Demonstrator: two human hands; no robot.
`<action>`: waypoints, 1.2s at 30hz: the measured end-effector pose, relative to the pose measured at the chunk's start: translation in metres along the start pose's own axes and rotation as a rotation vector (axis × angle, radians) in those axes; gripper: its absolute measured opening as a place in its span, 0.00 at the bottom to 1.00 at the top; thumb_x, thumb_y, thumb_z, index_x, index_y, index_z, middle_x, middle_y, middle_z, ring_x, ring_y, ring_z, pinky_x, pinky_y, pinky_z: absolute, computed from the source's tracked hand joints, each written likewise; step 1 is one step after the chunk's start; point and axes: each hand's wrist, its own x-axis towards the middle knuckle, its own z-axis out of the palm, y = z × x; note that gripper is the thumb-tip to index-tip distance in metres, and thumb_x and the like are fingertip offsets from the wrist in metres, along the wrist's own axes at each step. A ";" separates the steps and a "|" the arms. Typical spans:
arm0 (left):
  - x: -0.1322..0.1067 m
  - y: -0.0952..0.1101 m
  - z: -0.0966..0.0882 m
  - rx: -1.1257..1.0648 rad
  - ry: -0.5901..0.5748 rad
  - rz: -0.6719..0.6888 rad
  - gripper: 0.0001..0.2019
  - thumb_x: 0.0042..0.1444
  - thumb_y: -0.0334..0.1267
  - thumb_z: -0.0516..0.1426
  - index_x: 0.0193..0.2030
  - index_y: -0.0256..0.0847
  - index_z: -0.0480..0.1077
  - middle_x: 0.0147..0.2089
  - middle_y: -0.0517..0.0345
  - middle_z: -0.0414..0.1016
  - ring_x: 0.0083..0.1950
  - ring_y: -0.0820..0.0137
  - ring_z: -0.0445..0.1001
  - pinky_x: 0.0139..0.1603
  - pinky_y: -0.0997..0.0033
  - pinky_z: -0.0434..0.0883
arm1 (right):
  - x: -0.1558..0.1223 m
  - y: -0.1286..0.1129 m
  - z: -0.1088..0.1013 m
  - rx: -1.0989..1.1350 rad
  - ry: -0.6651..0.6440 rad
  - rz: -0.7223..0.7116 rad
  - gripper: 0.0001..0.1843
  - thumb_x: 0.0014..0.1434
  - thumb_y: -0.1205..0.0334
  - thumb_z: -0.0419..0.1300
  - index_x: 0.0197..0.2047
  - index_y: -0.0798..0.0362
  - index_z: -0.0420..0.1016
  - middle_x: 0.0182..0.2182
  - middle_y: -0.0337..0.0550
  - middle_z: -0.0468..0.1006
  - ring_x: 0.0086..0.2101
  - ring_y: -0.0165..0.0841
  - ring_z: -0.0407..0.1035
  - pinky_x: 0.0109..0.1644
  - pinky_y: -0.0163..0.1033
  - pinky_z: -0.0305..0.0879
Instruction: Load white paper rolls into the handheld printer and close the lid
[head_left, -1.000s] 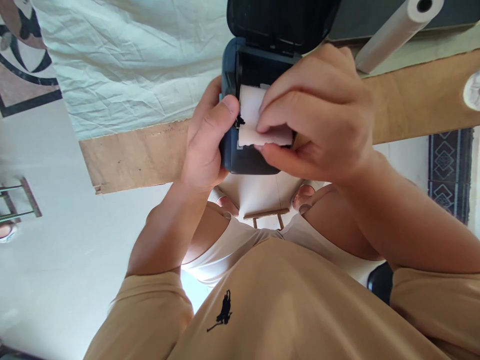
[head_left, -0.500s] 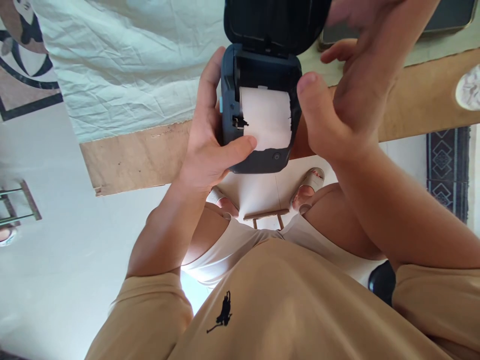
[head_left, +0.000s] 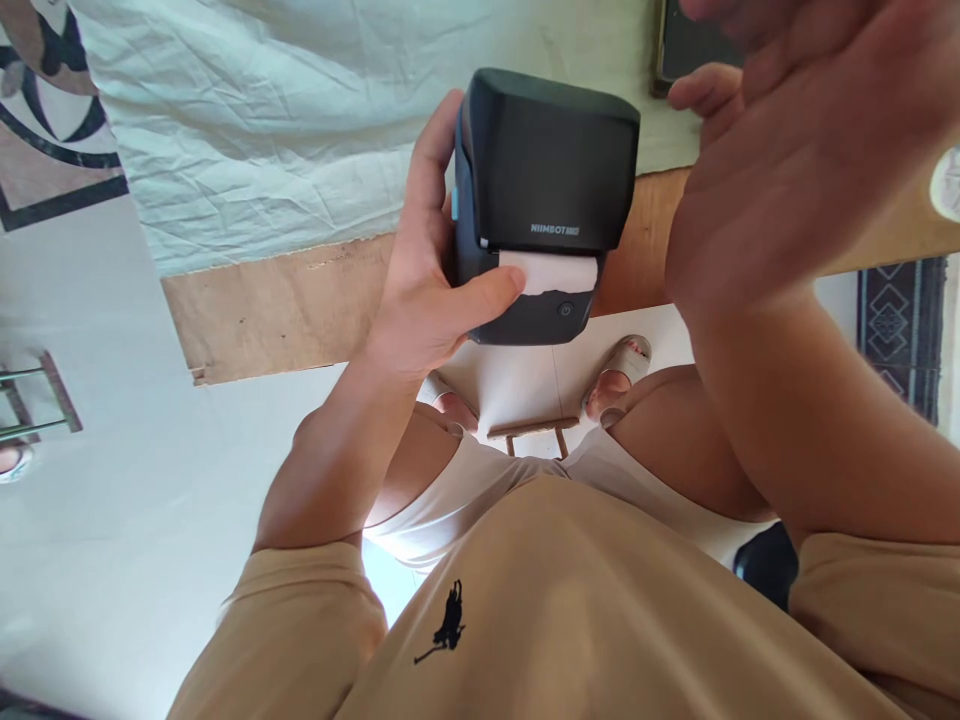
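Note:
A small black label printer with "NIIMBOT" on its lid is in my left hand, held above the table's front edge. Its lid is down. A short strip of white label paper sticks out of the slot, and my left thumb presses on the strip's left end. The left fingers wrap around the printer's left side. My right hand is off to the right, apart from the printer, with its fingers spread and nothing visible in it. The top of that hand is cut off by the frame and slightly blurred.
A pale green cloth covers the table, leaving a bare wooden edge. A dark flat object with a metallic rim lies behind my right hand. At the far right is a round white thing. A small stool stands on the floor at left.
The printer's lid has swung from open to closed, covering the paper roll except for the strip at the front. My right hand has moved away from the printer, up and to the right.

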 end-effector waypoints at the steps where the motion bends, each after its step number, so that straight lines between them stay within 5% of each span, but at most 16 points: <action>1: 0.000 0.000 0.000 -0.004 -0.009 0.010 0.30 0.39 0.27 0.57 0.52 0.46 0.53 0.48 0.57 0.61 0.45 0.71 0.65 0.44 0.72 0.66 | 0.000 0.002 0.000 -0.007 0.028 -0.046 0.34 0.53 0.40 0.35 0.48 0.63 0.53 0.42 0.44 0.61 0.42 0.18 0.58 0.40 0.25 0.57; 5: 0.002 -0.001 0.000 -0.026 -0.070 0.051 0.31 0.40 0.32 0.58 0.52 0.45 0.51 0.48 0.56 0.62 0.49 0.68 0.65 0.47 0.69 0.66 | -0.002 0.008 0.000 -0.173 -0.168 -0.090 0.28 0.54 0.52 0.45 0.48 0.68 0.56 0.45 0.46 0.60 0.43 0.17 0.57 0.52 0.26 0.59; 10: -0.001 0.001 0.005 -0.040 0.090 -0.017 0.16 0.48 0.38 0.57 0.43 0.40 0.61 0.38 0.55 0.65 0.39 0.73 0.67 0.37 0.74 0.65 | 0.000 0.013 -0.001 -0.297 -0.404 -0.156 0.33 0.51 0.47 0.47 0.53 0.63 0.50 0.48 0.43 0.56 0.44 0.15 0.56 0.50 0.23 0.58; 23: -0.002 0.004 0.008 -0.068 0.119 -0.064 0.10 0.49 0.35 0.54 0.40 0.42 0.63 0.35 0.57 0.68 0.36 0.72 0.68 0.32 0.74 0.65 | -0.001 0.016 -0.002 -0.288 -0.420 -0.104 0.35 0.49 0.45 0.49 0.54 0.58 0.49 0.47 0.42 0.58 0.38 0.13 0.56 0.39 0.20 0.59; 30: -0.001 0.005 0.005 -0.097 0.052 -0.086 0.12 0.49 0.34 0.54 0.42 0.41 0.62 0.39 0.55 0.71 0.46 0.64 0.71 0.32 0.75 0.66 | 0.000 0.014 0.000 -0.267 -0.418 -0.179 0.30 0.52 0.49 0.48 0.54 0.56 0.49 0.49 0.40 0.56 0.45 0.15 0.56 0.51 0.22 0.60; 36: -0.001 0.003 -0.001 -0.143 0.031 -0.101 0.20 0.55 0.46 0.47 0.53 0.44 0.58 0.46 0.57 0.70 0.59 0.66 0.61 0.52 0.71 0.66 | 0.000 0.015 -0.001 -0.232 -0.384 -0.221 0.30 0.52 0.52 0.48 0.56 0.54 0.46 0.53 0.39 0.52 0.53 0.17 0.53 0.62 0.23 0.55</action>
